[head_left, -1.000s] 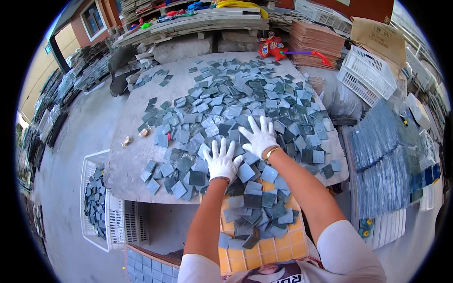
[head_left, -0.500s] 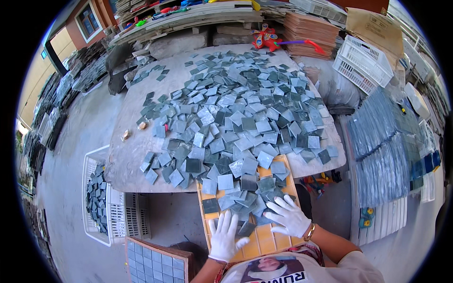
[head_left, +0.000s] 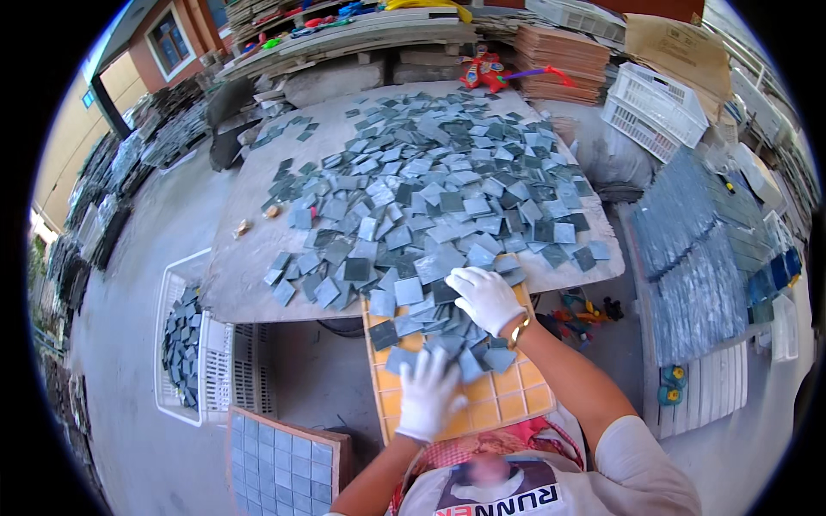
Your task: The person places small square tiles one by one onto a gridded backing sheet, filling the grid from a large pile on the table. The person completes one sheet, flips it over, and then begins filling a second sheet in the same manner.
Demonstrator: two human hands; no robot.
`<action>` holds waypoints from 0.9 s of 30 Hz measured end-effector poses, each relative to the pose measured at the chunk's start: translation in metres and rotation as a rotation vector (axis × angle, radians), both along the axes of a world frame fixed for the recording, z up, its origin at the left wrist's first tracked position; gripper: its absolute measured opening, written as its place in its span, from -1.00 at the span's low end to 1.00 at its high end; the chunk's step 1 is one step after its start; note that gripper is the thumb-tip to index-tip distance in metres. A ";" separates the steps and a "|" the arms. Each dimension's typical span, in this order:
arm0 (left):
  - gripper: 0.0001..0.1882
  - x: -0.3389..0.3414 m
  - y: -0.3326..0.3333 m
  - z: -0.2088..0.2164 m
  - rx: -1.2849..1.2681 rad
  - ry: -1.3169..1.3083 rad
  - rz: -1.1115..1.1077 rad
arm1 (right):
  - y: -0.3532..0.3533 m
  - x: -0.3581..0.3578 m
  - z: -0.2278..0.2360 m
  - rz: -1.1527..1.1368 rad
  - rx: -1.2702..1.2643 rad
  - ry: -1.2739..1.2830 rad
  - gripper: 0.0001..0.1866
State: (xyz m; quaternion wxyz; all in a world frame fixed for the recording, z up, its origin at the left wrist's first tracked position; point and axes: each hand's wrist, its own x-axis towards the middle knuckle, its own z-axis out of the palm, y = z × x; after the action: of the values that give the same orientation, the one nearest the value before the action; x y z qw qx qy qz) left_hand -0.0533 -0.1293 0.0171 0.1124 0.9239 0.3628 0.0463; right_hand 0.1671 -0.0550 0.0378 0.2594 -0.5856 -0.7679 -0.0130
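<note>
A yellow gridded tray (head_left: pixel 508 404) leans from my lap against the table's near edge, its upper part covered with loose grey-green square stone tiles (head_left: pixel 409 291). My left hand (head_left: pixel 428 397), in a white glove, lies over the tray's lower left side with fingers spread at the nearest tiles; motion blurs the fingertips. Also gloved, my right hand (head_left: pixel 483 301) rests flat on tiles at the tray's upper right, fingers stretched to the left. What lies under its fingers is hidden. Beyond the tray, a large heap of the same tiles (head_left: pixel 447 202) spreads across the table (head_left: pixel 241 284).
A white crate (head_left: pixel 206 370) of small tiles stands on the floor to the left. Near it is a board set with tiles in a grid (head_left: pixel 280 464). On the right are stacked tile sheets (head_left: pixel 697 292) and white crates (head_left: pixel 658 112). A red toy (head_left: pixel 483 70) sits at the table's back.
My right hand has moved up and left over the tiles on the tray. My left hand has shifted slightly up and right. Tiles have shifted, baring more of the tray's lower grid.
</note>
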 end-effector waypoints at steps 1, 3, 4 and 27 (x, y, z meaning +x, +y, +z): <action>-0.46 -0.008 -0.013 -0.006 -0.018 -0.061 -0.065 | 0.004 -0.005 0.000 -0.045 -0.086 -0.119 -0.73; -0.53 -0.025 -0.029 -0.016 -0.082 -0.280 -0.104 | 0.009 -0.015 -0.012 -0.136 -0.170 -0.286 -0.72; -0.53 -0.033 -0.019 -0.023 -0.084 -0.374 -0.001 | 0.013 -0.016 -0.016 -0.145 -0.192 -0.271 -0.71; -0.51 -0.085 0.103 -0.028 0.093 -0.452 0.426 | -0.236 0.053 -0.015 -0.087 -0.542 0.292 -0.48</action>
State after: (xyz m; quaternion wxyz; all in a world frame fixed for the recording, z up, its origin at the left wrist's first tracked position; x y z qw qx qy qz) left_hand -0.1381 -0.0262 -0.0104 0.1359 0.7975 0.5114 0.2896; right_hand 0.2204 -0.2909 0.0226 0.2006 -0.6616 -0.6721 0.2653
